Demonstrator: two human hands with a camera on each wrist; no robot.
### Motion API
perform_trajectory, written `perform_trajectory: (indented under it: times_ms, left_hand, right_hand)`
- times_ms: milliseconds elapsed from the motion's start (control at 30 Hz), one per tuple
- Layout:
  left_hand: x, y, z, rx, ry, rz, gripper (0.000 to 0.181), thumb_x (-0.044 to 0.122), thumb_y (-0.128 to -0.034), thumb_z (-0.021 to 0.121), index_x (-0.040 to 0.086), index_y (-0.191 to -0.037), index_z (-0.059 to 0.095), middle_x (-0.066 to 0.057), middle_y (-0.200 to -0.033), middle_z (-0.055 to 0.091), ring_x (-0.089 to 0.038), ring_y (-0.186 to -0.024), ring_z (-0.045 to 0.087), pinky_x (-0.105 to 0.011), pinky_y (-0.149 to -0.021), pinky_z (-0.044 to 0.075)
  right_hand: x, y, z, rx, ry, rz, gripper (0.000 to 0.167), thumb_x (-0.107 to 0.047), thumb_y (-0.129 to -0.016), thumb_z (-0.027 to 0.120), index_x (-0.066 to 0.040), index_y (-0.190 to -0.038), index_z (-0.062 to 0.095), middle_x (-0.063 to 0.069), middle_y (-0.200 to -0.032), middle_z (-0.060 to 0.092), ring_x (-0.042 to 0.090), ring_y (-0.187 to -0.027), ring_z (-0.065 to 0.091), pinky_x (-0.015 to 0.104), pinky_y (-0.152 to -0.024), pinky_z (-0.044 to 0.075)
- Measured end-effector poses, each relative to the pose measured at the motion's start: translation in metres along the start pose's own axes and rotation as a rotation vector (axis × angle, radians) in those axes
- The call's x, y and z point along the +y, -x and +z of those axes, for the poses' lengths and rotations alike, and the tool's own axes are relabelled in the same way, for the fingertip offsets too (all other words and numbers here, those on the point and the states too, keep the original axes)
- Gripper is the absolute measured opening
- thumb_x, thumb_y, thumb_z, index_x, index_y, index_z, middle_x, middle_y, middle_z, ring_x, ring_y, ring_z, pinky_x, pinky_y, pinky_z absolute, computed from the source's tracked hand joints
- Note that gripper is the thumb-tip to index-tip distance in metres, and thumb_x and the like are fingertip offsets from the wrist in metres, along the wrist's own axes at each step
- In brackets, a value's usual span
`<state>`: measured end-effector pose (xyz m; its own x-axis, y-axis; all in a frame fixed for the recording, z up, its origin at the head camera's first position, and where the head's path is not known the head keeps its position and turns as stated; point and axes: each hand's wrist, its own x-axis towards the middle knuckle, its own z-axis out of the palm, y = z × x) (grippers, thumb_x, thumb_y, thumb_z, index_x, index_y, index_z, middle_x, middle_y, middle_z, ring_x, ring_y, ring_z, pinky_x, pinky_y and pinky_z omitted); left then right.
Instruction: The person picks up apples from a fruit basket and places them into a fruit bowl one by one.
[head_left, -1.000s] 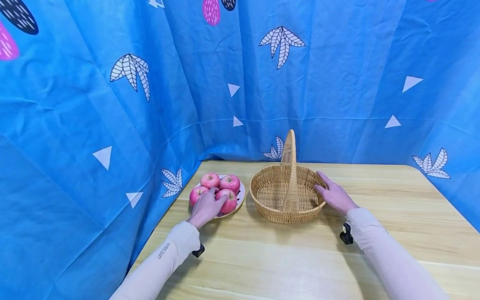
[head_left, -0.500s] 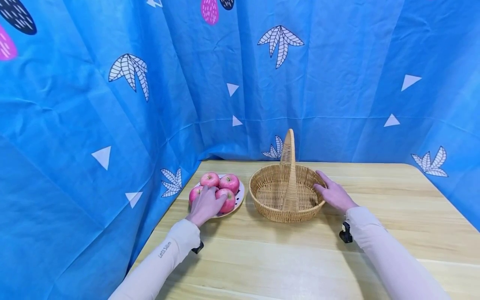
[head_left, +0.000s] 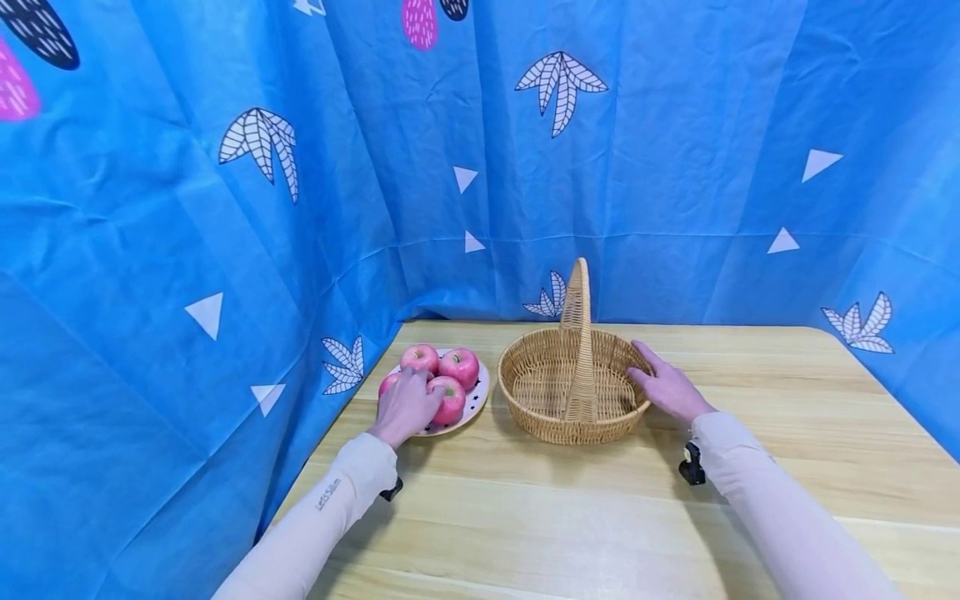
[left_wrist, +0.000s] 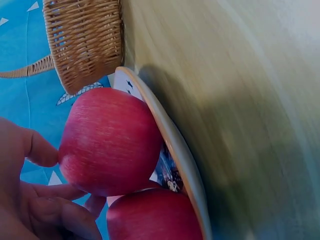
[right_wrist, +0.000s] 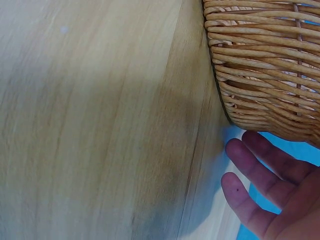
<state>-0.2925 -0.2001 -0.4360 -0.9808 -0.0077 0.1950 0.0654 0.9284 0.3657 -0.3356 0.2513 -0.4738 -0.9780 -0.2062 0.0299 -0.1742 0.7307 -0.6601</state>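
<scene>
Several red apples lie on a white plate (head_left: pixel 477 402) with dark stars, at the left of the table in the head view. My left hand (head_left: pixel 409 407) holds the nearest right-hand apple (head_left: pixel 450 402), thumb against one side. In the left wrist view its other fingers (left_wrist: pixel 65 212) pass partly out of sight behind that apple (left_wrist: pixel 110 142). A second apple (left_wrist: pixel 155 217) is beside it. My right hand (head_left: pixel 673 392) holds the right rim of the wicker basket (head_left: pixel 543 427), its thumb over the inside. Its other fingers (right_wrist: pixel 260 172) lie outside by the basket wall (right_wrist: pixel 270 70).
The basket's tall arched handle (head_left: pixel 579 333) rises above its middle, and no fruit shows inside. A light wooden table (head_left: pixel 555 517) lies under everything. Blue patterned cloth (head_left: pixel 675 167) hangs behind and along the left side.
My left hand has shifted slightly left and back, and the apple under it has moved a little left with it. The right hand and basket stay in place.
</scene>
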Motion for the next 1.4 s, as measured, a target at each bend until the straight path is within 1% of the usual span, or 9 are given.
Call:
perform_trajectory:
  times_ms: [133, 333, 500, 600, 767, 900, 1000, 1233, 1400]
  left_hand:
    - [-0.002, -0.004, 0.001, 0.014, -0.038, 0.028, 0.031, 0.034, -0.0961, 0.055, 0.011, -0.114, 0.066, -0.009, -0.109, 0.06, -0.032, -0.092, 0.057, -0.051, -0.084, 0.049]
    - [-0.004, -0.011, 0.0, 0.008, -0.094, 0.059, 0.02, 0.03, -0.0964, 0.055, 0.013, -0.101, 0.064, -0.004, -0.09, 0.061, -0.028, -0.082, 0.058, -0.046, -0.079, 0.049]
    - [-0.003, -0.014, -0.001, -0.015, -0.105, 0.047, 0.015, 0.027, -0.0969, 0.056, 0.014, -0.096, 0.064, -0.001, -0.08, 0.06, -0.026, -0.077, 0.059, -0.044, -0.076, 0.049]
    - [-0.002, -0.015, -0.001, -0.019, -0.12, 0.044, 0.016, 0.025, -0.097, 0.056, 0.013, -0.096, 0.066, -0.003, -0.084, 0.062, -0.027, -0.08, 0.06, -0.046, -0.077, 0.05]
    - [-0.002, -0.019, -0.002, -0.04, -0.161, 0.039, 0.024, 0.026, -0.0974, 0.055, 0.009, -0.106, 0.068, -0.008, -0.101, 0.064, -0.03, -0.088, 0.061, -0.049, -0.083, 0.051]
    - [-0.003, -0.024, -0.002, -0.085, -0.177, 0.006, 0.017, 0.024, -0.0965, 0.054, 0.014, -0.091, 0.066, -0.005, -0.09, 0.063, -0.028, -0.085, 0.061, -0.046, -0.078, 0.051]
    - [-0.006, -0.025, -0.002, -0.108, -0.185, -0.012, 0.018, 0.024, -0.0962, 0.054, 0.017, -0.082, 0.063, -0.003, -0.082, 0.061, -0.027, -0.081, 0.06, -0.044, -0.073, 0.05]
    - [-0.008, -0.027, -0.002, -0.061, -0.163, 0.02, 0.014, 0.024, -0.0948, 0.06, 0.016, -0.099, 0.07, -0.002, -0.1, 0.068, -0.03, -0.087, 0.063, -0.048, -0.073, 0.052]
    - [-0.004, -0.026, -0.004, -0.052, -0.144, 0.032, 0.014, 0.029, -0.0938, 0.061, 0.016, -0.093, 0.068, -0.002, -0.092, 0.066, -0.028, -0.08, 0.06, -0.044, -0.066, 0.049]
  right_hand:
    - [0.001, 0.001, 0.0, -0.008, -0.005, 0.008, 0.074, -0.059, -0.104, 0.033, -0.028, -0.163, -0.001, 0.027, -0.164, 0.015, 0.062, -0.141, 0.024, 0.077, -0.108, 0.019]
    - [0.0, 0.001, 0.0, -0.005, -0.011, 0.009, 0.074, -0.058, -0.104, 0.033, -0.028, -0.163, -0.001, 0.028, -0.163, 0.015, 0.062, -0.141, 0.024, 0.078, -0.107, 0.019]
    - [-0.001, 0.0, 0.0, 0.001, 0.0, 0.006, 0.074, -0.058, -0.105, 0.033, -0.027, -0.163, 0.0, 0.028, -0.163, 0.016, 0.062, -0.14, 0.024, 0.078, -0.107, 0.02]
    - [-0.001, 0.0, -0.001, 0.003, 0.007, 0.003, 0.074, -0.057, -0.105, 0.033, -0.027, -0.163, 0.0, 0.028, -0.163, 0.016, 0.062, -0.14, 0.025, 0.077, -0.108, 0.02]
    - [-0.001, 0.0, 0.001, -0.001, -0.009, 0.0, 0.074, -0.058, -0.104, 0.034, -0.028, -0.163, 0.0, 0.027, -0.164, 0.015, 0.061, -0.141, 0.023, 0.077, -0.108, 0.019]
    - [-0.001, 0.001, 0.002, -0.005, -0.017, 0.004, 0.073, -0.057, -0.105, 0.034, -0.028, -0.163, 0.0, 0.026, -0.164, 0.014, 0.061, -0.141, 0.023, 0.078, -0.108, 0.019]
    - [-0.002, 0.001, 0.002, -0.005, -0.018, 0.001, 0.073, -0.056, -0.105, 0.034, -0.028, -0.163, 0.0, 0.027, -0.164, 0.015, 0.061, -0.141, 0.024, 0.077, -0.108, 0.019]
    - [-0.003, 0.001, 0.003, 0.0, -0.018, -0.009, 0.073, -0.056, -0.105, 0.034, -0.026, -0.163, 0.001, 0.029, -0.163, 0.017, 0.061, -0.141, 0.025, 0.076, -0.109, 0.02]
    - [0.0, 0.004, 0.001, -0.013, 0.015, -0.012, 0.075, -0.06, -0.104, 0.032, -0.026, -0.163, 0.0, 0.03, -0.162, 0.019, 0.062, -0.139, 0.028, 0.076, -0.108, 0.023]
